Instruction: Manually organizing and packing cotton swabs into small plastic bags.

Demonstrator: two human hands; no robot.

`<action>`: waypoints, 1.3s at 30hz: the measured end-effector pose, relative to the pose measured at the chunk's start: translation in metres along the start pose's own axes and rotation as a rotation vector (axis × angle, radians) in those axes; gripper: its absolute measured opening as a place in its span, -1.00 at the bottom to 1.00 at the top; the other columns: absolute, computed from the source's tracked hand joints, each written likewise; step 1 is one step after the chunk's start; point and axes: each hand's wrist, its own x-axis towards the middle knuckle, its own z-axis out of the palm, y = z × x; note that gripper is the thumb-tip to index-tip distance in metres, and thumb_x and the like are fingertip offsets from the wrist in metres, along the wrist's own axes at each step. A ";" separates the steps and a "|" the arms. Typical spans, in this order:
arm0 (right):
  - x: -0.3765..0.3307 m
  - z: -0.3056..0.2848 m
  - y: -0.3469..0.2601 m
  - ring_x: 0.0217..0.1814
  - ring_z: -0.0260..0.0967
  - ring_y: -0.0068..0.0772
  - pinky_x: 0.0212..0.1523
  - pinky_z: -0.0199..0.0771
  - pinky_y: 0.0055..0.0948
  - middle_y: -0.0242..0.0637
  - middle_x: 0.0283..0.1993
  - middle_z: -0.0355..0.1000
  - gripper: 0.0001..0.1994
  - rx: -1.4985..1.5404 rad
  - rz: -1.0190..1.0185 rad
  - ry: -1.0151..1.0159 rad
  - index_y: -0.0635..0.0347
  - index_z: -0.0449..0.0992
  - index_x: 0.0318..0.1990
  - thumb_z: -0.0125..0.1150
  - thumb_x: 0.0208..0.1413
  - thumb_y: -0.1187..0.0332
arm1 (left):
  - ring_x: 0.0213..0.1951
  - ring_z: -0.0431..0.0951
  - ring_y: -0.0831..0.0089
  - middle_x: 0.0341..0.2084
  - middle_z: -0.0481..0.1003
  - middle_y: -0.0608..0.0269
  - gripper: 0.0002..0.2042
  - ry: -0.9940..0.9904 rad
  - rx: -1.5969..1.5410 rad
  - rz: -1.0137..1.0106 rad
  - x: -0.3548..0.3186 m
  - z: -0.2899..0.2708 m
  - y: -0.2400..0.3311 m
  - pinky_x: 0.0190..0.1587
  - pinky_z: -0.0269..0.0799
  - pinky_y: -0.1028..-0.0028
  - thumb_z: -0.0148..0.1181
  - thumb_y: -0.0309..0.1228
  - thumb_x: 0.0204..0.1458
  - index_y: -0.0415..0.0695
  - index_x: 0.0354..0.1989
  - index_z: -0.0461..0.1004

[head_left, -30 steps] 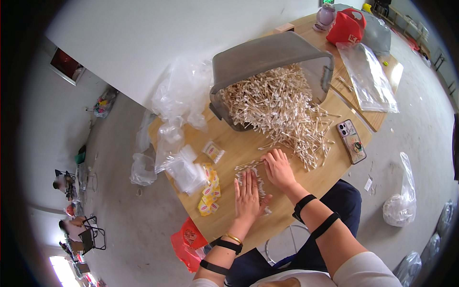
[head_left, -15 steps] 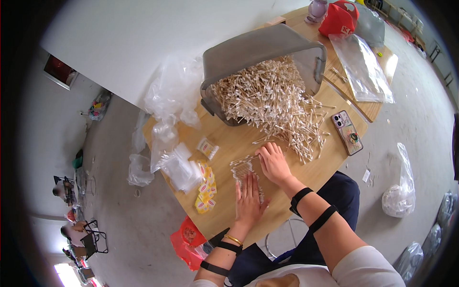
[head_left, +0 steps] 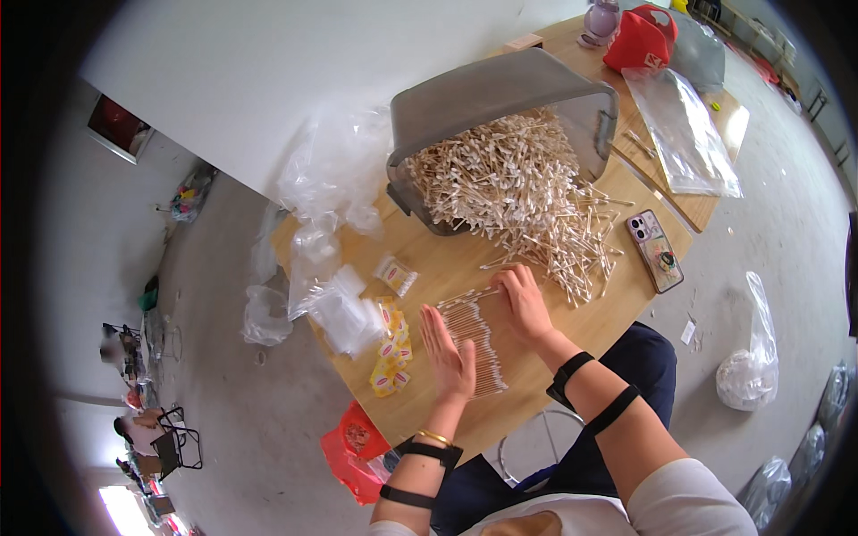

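Note:
On the wooden table a flat row of cotton swabs (head_left: 478, 344) lies side by side. My left hand (head_left: 451, 357) stands on edge along the row's left side, its fingers straight and holding nothing. At the row's far end, my right hand (head_left: 525, 304) has its fingers bent and pressed together, with a few swabs running up to the fingertips; the tips themselves are partly hidden. Just beyond is a big heap of loose swabs (head_left: 509, 174), spilling out of a grey plastic bin (head_left: 487, 94) tipped on its side.
Left of the row are yellow-and-white printed slips (head_left: 389, 357), a small filled packet (head_left: 395, 275) and clear plastic bags (head_left: 344, 313). A phone (head_left: 654, 251) lies at the table's right edge. A red bag (head_left: 642, 37) and a clear plastic sheet (head_left: 684, 134) are at the far right.
My left hand has lifted off the top of the swab row and shifted to its left side, turning on edge and uncovering the row. My right hand stays near the row's far end.

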 end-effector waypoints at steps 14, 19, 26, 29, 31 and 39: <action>0.016 0.065 -0.035 0.07 0.35 0.04 0.13 0.36 -0.28 -0.02 0.01 0.37 -0.81 0.462 0.121 -0.002 0.27 0.43 0.02 -0.03 0.31 0.53 | 0.54 -0.29 -0.11 0.52 -0.24 -0.23 -0.18 0.021 -0.350 -0.082 0.045 0.032 -0.032 0.52 -0.40 0.05 -0.32 0.11 0.36 -0.35 0.51 -0.26; 0.012 0.028 -0.012 0.09 0.37 0.04 0.13 0.38 -0.27 -0.01 -0.01 0.41 -0.77 0.232 0.134 0.132 0.26 0.49 0.00 -0.07 0.28 0.60 | 0.53 -0.17 -0.09 0.49 -0.10 -0.22 -0.23 0.046 -0.152 -0.082 0.037 0.015 -0.026 0.52 -0.37 -0.01 -0.21 0.04 0.35 -0.34 0.50 -0.16; 0.034 0.012 -0.006 0.13 0.26 -0.14 0.13 0.27 -0.19 -0.22 -0.02 0.39 -0.72 -0.486 -0.050 -0.076 0.11 0.54 -0.07 0.27 0.01 0.40 | 0.47 0.04 -0.03 0.40 0.17 -0.13 -0.28 -0.192 0.374 0.055 0.036 0.015 -0.020 0.50 -0.29 -0.10 -0.06 -0.03 0.30 -0.30 0.47 0.00; 0.047 0.014 0.003 0.08 0.27 -0.16 0.09 0.26 -0.22 -0.27 -0.09 0.40 -0.79 -0.546 0.008 -0.132 0.09 0.56 -0.16 0.29 0.00 0.37 | 0.47 0.04 -0.04 0.40 0.16 -0.12 -0.27 -0.237 0.320 0.081 0.034 0.014 -0.016 0.50 -0.30 -0.12 -0.06 0.00 0.30 -0.30 0.47 0.00; 0.049 0.021 0.006 0.06 0.27 -0.17 0.08 0.26 -0.22 -0.28 -0.12 0.40 -0.84 -0.518 -0.028 -0.165 0.09 0.56 -0.23 0.29 0.00 0.37 | 0.47 0.04 -0.06 0.41 0.15 -0.13 -0.26 -0.255 0.309 0.111 0.033 0.013 -0.017 0.49 -0.32 -0.13 -0.09 0.02 0.30 -0.29 0.48 -0.02; 0.047 0.038 -0.005 0.00 0.32 -0.23 0.06 0.27 -0.23 -0.40 -0.23 0.44 -0.95 -0.402 -0.142 -0.274 0.04 0.55 -0.37 0.31 0.03 0.35 | 0.54 -0.14 0.06 0.49 -0.02 -0.11 -0.19 -0.285 0.453 0.118 0.037 0.006 -0.025 0.51 -0.38 -0.09 -0.15 0.10 0.30 -0.33 0.49 -0.08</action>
